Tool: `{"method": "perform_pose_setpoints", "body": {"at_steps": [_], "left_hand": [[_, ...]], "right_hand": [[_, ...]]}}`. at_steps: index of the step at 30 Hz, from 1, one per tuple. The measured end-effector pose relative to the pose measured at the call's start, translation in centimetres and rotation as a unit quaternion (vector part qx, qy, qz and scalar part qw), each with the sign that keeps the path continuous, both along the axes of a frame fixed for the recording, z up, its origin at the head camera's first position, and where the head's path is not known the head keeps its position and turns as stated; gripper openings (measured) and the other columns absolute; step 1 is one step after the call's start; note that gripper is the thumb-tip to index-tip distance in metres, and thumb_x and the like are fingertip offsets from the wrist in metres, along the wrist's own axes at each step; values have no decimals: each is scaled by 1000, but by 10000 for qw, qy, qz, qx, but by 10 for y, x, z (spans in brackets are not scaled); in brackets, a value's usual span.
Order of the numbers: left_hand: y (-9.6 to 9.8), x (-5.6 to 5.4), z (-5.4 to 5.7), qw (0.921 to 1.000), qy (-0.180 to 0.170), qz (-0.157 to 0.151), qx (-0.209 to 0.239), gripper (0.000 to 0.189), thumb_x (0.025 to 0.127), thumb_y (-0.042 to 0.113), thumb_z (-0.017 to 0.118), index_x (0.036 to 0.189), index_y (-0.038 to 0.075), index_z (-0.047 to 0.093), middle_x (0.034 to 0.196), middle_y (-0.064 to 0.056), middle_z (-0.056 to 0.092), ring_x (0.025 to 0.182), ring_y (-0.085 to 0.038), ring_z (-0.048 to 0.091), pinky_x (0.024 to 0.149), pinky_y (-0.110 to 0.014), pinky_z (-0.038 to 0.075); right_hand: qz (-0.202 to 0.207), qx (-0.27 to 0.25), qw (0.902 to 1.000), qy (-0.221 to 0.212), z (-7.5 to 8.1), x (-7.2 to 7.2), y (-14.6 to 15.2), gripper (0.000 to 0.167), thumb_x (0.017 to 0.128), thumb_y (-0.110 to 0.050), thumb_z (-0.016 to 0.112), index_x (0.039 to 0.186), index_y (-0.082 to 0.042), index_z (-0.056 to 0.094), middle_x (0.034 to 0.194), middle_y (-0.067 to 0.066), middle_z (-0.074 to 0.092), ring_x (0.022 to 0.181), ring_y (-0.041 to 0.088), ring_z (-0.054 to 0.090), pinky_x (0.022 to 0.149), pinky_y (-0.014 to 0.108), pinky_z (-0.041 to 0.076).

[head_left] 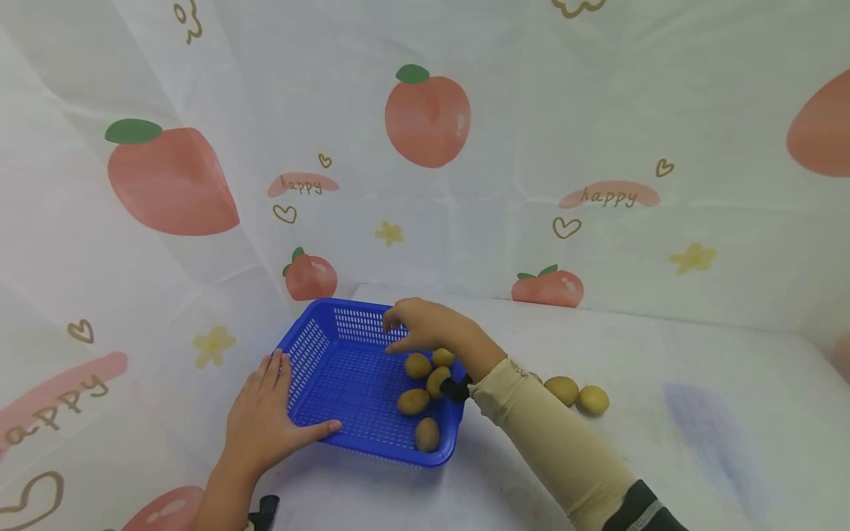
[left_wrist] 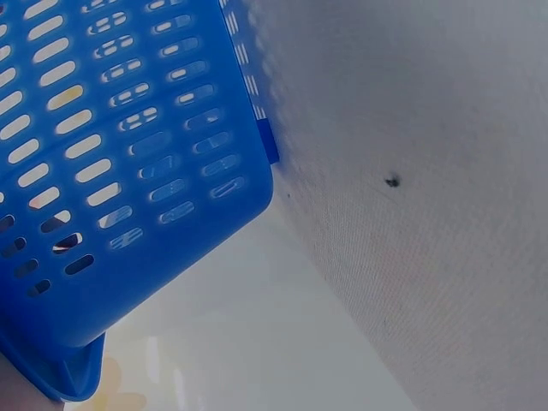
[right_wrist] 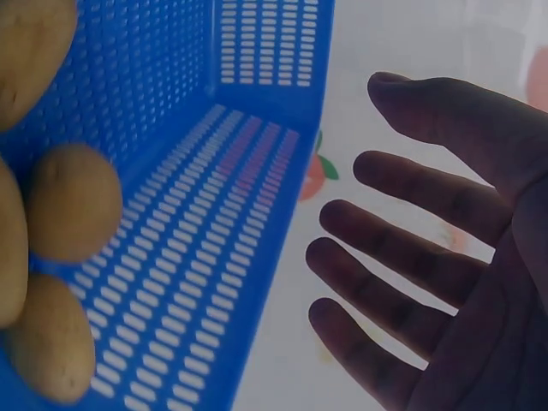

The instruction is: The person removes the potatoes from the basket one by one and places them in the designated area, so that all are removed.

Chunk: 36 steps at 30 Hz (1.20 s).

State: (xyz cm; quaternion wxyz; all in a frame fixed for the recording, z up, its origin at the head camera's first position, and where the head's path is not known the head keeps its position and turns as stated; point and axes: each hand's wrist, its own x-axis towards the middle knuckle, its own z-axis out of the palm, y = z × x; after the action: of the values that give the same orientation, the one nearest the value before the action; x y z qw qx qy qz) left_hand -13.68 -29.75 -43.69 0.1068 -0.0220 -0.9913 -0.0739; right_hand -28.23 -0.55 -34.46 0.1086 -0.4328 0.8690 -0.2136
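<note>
Right now, you are resting your left hand (head_left: 262,417) on the near left corner of a rectangular, slotted, blue plastic basket (head_left: 345,383), its fingers lying extended against the left rim and its thumb stretching over the near rim. You are holding your right hand (head_left: 428,324) above the far right part of the basket, and its fingers are spreading loosely, slightly bent and free, with the thumb standing apart from them. Below that hand, at least five oval, yellow-brown potatoes (head_left: 413,402) are lying on the basket's floor along its right side; one is sitting alone near the near right corner, while the others are clustering farther back. To the right of the basket, two more potatoes (head_left: 561,391) are lying side by side on a white tabletop (head_left: 637,369), and your beige fabric sleeve (head_left: 558,442) is partly hiding what seems to be another beside them. A small black device (head_left: 457,389) is showing at your right wrist, over the basket's right rim. Behind the basket and to its left, a white cloth printed with orange-red fruit (head_left: 478,236) is hanging.
</note>
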Motion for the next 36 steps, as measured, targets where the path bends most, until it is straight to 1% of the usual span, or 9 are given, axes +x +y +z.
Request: {"method": "perform_pose_setpoints", "body": {"at_steps": [3,8,13,16,20,24,29,32,36], "left_hand": [[0,0,0,10000,14,-10,-4,149,69,93,68,164,-12,21,172,-34,20,160,-52,22,127,-70,25],[0,-2,1,10000,57,-27,8,148,70,93,68,164,-10,21,173,-33,20,160,-51,21,128,-69,25],[1,-3,1,10000,47,-21,19,148,69,93,68,164,-10,23,173,-33,20,160,-52,21,128,-70,24],[1,-2,1,10000,13,-17,30,147,69,93,69,164,-10,23,173,-33,20,160,-52,21,128,-70,24],[1,-2,1,10000,36,-19,-7,147,69,93,69,163,-11,24,172,-33,21,160,-52,22,128,-70,25],[0,-3,0,10000,52,-36,-52,148,69,94,68,162,-12,25,172,-34,22,160,-52,22,128,-69,25],[1,-2,-1,10000,-21,-21,-27,148,69,94,68,163,-11,24,172,-33,20,160,-52,22,128,-70,25],[0,-2,-1,10000,-32,9,5,148,69,94,68,163,-11,24,173,-33,19,161,-51,21,128,-70,24],[0,-1,0,10000,-20,22,-4,147,69,93,69,163,-11,24,173,-33,20,161,-51,21,128,-70,24]], "right_hand": [[-29,98,9999,-12,-2,-1,-8,33,96,-29,81,123,-11,75,129,10,73,124,25,67,106,39,57],[-283,482,9984,31,-6,-3,-19,37,96,-33,80,127,-13,74,130,5,72,123,22,66,103,39,58],[-510,1116,9924,44,-16,-4,-28,42,96,-35,81,130,-12,72,132,4,72,118,19,67,101,38,58],[-629,1362,9887,-50,-22,-4,-32,43,96,-34,81,132,-12,72,134,4,71,119,20,67,101,39,59],[-766,1596,9842,55,-30,-4,-35,43,95,-35,81,132,-15,72,133,1,72,122,19,67,104,40,58],[-852,1640,9827,102,-39,-4,-36,39,94,-35,82,127,-15,74,121,-2,74,110,16,69,97,37,60],[-940,1580,9829,37,-48,-4,-36,27,92,-29,85,113,-15,76,101,-5,73,90,13,66,85,31,60],[-967,1601,9823,51,-50,-4,-36,23,91,-28,85,108,-16,75,98,-6,72,87,12,65,83,30,59],[-989,1687,9807,-5,-52,-5,-36,24,92,-29,85,109,-17,74,101,-5,72,89,12,65,85,31,60]]}}
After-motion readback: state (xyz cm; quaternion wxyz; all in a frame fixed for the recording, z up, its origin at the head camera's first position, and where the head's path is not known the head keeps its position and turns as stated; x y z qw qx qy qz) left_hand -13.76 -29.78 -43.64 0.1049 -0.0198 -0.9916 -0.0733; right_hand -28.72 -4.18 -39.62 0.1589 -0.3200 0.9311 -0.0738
